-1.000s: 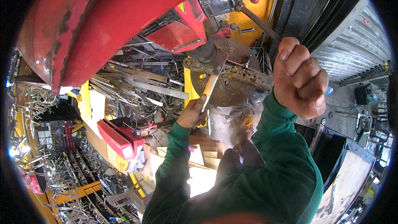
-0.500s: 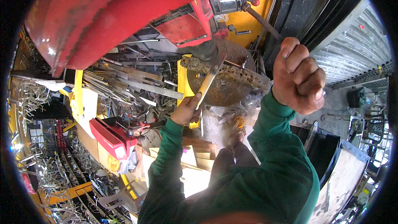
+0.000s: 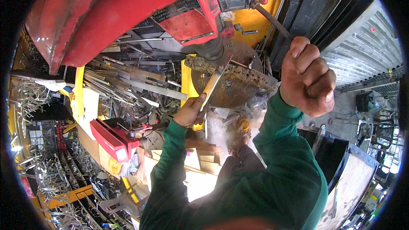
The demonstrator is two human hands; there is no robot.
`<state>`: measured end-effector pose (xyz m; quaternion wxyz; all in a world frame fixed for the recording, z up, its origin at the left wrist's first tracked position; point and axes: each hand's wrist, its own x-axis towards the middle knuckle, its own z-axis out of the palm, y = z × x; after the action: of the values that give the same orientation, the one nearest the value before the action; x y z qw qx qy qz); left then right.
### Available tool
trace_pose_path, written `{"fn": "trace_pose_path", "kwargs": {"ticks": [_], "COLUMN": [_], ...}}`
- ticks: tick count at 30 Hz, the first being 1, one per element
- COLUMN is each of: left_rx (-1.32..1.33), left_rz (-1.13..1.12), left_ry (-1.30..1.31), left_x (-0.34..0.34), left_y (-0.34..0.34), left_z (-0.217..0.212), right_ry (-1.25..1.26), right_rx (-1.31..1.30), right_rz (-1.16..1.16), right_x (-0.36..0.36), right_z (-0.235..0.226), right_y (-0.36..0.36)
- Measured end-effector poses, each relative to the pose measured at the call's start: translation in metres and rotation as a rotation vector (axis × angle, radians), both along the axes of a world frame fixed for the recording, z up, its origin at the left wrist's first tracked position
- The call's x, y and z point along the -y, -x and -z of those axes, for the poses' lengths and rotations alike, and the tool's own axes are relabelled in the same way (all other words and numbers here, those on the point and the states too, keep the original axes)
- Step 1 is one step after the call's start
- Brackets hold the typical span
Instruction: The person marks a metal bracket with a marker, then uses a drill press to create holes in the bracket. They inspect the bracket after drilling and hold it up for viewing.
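Observation:
A red drill press stands before me, its dark chuck pointing down over a round, dirty metal table. Across that table lies a worn, pitted block. My left hand is closed round the near end of a flat metal bar; the bar's far end rests at the block under the chuck. The drill bit's tip is hard to make out. To the right, my right hand is raised in a fist round the end of the feed lever, whose grip the fingers hide.
Long metal strips are heaped left of the table. A second red machine sits at the lower left, near piles of bent metal pieces. Cardboard lies by my legs, and a corrugated shutter stands at the right.
The view has shifted slightly. Both hands keep their holds, and the bar stays in nearly the same place under the chuck.

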<state>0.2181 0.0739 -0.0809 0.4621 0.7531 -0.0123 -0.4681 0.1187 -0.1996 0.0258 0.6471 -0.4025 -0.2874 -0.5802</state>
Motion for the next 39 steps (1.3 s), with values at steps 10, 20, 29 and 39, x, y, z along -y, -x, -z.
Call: {"fn": "trace_pose_path", "kwargs": {"ticks": [10, 20, 29, 39], "left_rx": [0.033, 0.020, 0.067, 0.023], "left_rz": [0.008, -0.007, -0.006, -0.016], "left_ry": [0.073, 0.064, 0.102, 0.031], "left_x": [-0.001, -0.002, 0.001, 0.001], "left_y": [0.002, 0.002, 0.005, 0.005], "left_z": [0.002, 0.003, -0.001, -0.004], "right_ry": [0.011, 0.011, -0.015, 0.002], "right_rx": [-0.033, -0.039, -0.028, 0.002], "right_rz": [0.003, 0.007, -0.025, 0.020], "right_x": [0.002, 0.002, -0.002, 0.000], "right_z": [0.000, 0.000, 0.000, 0.002], "right_y": [0.002, 0.004, 0.003, 0.000]}}
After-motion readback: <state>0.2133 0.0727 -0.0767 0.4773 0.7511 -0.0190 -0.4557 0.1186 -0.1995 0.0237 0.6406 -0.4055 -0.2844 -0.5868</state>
